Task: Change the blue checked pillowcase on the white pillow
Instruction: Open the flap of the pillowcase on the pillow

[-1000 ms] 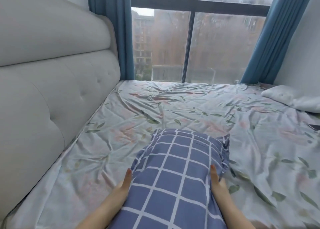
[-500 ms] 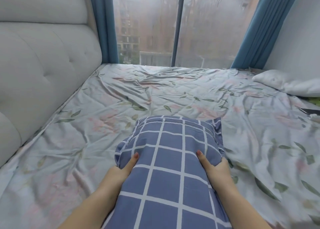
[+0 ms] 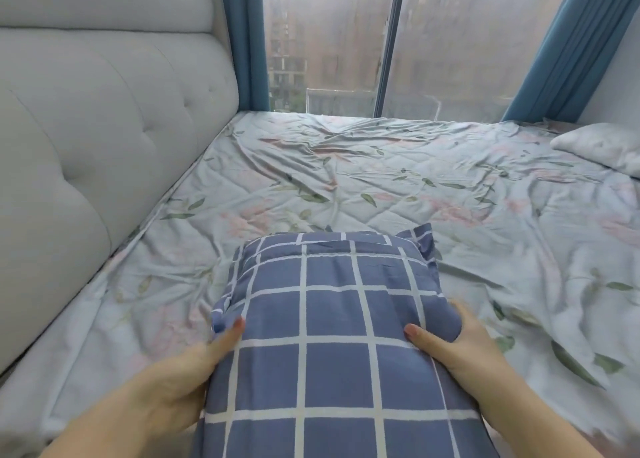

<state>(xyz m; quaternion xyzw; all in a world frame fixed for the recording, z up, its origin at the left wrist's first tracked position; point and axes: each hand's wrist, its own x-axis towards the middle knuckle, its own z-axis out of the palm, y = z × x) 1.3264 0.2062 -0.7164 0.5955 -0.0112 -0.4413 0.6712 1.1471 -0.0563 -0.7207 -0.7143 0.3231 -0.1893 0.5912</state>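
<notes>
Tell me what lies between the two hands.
The blue checked pillow lies between them. The left hand and the right hand grip its opposite sides, as the head view shows.

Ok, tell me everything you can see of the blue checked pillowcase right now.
The blue checked pillowcase is soft, cotton-looking fabric, blue with thin white grid lines, stuffed plump, its filling hidden. A flat flange edges it, one corner sticking up at far right. It lies on the floral sheet, running away from the camera, its near end out of frame. The left hand and right hand grip its sides, thumbs on top.
</notes>
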